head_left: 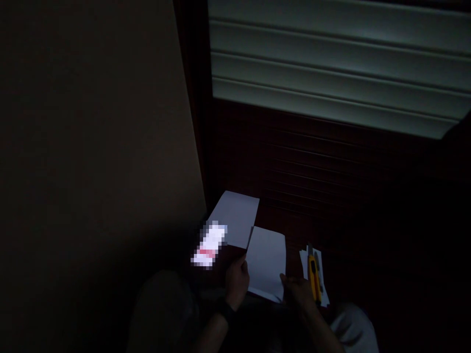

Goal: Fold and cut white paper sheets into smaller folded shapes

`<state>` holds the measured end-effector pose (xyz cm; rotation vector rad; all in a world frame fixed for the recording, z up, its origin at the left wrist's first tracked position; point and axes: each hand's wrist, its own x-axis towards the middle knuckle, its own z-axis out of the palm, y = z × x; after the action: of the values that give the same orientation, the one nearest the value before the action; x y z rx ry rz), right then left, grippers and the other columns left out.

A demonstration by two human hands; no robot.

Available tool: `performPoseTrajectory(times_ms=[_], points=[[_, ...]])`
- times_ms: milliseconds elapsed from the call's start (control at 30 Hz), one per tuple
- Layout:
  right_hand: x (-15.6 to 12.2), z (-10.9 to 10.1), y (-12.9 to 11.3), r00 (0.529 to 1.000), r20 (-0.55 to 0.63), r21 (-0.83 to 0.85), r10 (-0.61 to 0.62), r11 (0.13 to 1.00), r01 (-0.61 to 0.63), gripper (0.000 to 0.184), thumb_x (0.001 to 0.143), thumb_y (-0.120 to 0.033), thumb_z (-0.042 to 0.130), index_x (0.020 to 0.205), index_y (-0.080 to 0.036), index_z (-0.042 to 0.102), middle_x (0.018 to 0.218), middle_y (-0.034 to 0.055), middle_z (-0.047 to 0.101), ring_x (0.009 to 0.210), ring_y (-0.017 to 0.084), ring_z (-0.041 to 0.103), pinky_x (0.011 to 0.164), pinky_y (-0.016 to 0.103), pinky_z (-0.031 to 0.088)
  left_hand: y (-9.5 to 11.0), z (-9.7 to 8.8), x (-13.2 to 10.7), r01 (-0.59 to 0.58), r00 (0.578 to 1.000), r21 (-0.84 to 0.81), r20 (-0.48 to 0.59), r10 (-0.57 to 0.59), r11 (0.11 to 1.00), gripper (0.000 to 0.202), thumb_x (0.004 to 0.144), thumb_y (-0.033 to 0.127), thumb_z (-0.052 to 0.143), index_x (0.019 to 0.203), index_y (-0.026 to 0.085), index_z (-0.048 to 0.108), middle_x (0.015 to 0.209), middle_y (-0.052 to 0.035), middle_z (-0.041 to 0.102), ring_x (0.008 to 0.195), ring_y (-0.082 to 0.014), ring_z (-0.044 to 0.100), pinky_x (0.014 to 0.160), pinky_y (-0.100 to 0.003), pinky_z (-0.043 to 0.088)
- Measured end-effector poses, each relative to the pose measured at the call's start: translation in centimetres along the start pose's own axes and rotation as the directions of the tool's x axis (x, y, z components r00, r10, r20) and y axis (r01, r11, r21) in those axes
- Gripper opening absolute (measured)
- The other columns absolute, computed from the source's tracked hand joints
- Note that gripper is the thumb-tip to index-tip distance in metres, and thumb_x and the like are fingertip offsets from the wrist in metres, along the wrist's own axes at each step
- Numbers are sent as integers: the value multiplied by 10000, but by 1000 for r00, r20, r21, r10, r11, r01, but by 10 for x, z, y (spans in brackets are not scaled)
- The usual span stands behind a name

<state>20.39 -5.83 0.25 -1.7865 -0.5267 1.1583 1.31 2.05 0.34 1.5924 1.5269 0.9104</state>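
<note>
Between my two hands is a white sheet of paper (266, 262), tilted a little, its lower edge near my lap. My left hand (237, 278), with a dark band on the wrist, is closed at the sheet's left edge. On the lower right edge, my right hand (297, 292) pinches the same paper between thumb and fingers. Another white sheet (237, 215) lies flat just beyond it, up and to the left. To the right of my right hand, a yellow utility knife (314, 277) rests on small white paper pieces (325, 296), beside a thin pen-like object (319, 269).
A lit, pixelated phone-like screen (209, 245) lies left of my left hand, partly over the far sheet's corner. A plain wall (99, 122) rises on the left. Ahead stands a dark slatted panel (312, 162) below pale horizontal slats (324, 63). The scene is very dim.
</note>
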Motion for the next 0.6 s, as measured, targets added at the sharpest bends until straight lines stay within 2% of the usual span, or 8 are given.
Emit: performPoseTrajectory(times_ms=[100, 233, 367, 500, 600], points=[[1, 0, 2, 999, 34, 33, 3, 999, -4, 358, 587, -466, 706, 612, -116, 633, 434, 12, 563, 344, 109, 484, 331, 210, 370, -2, -1, 1, 8, 1000, -5, -4, -8, 1000, 283, 803, 157, 510, 1042, 154, 661, 1031, -109, 673, 959, -210, 615, 878, -302, 423], [-3, 2, -2, 999, 4, 59, 49, 997, -49, 359, 579, -471, 715, 643, -130, 623, 481, 24, 595, 392, 137, 538, 358, 227, 424, -5, 0, 2, 10, 1000, -6, -5, -10, 1000, 281, 821, 199, 498, 1048, 157, 660, 1019, -119, 677, 936, -228, 627, 838, -320, 444], [-9, 4, -6, 994, -2, 30, 105, 994, -105, 379, 574, -496, 710, 552, -142, 576, 421, 23, 554, 349, 140, 507, 323, 235, 393, -6, 1, 1, 22, 999, -48, -35, -24, 999, 281, 822, 212, 502, 1045, 160, 663, 1024, -122, 674, 940, -235, 626, 837, -324, 445], [-9, 5, -4, 998, 23, 72, 56, 996, -57, 335, 566, -449, 717, 525, -150, 572, 387, -2, 518, 321, 113, 462, 327, 225, 365, -5, 2, 1, 34, 998, -80, -55, -38, 996, 272, 815, 214, 512, 1026, 154, 672, 1016, -121, 678, 939, -232, 626, 842, -320, 446], [-10, 4, -4, 1000, 18, 39, 24, 999, -25, 325, 564, -441, 720, 524, -151, 579, 386, -13, 509, 320, 101, 446, 332, 217, 357, -6, 2, 2, 43, 998, -63, -52, -47, 997, 273, 815, 233, 517, 1029, 163, 672, 1011, -117, 680, 927, -236, 631, 833, -330, 452]])
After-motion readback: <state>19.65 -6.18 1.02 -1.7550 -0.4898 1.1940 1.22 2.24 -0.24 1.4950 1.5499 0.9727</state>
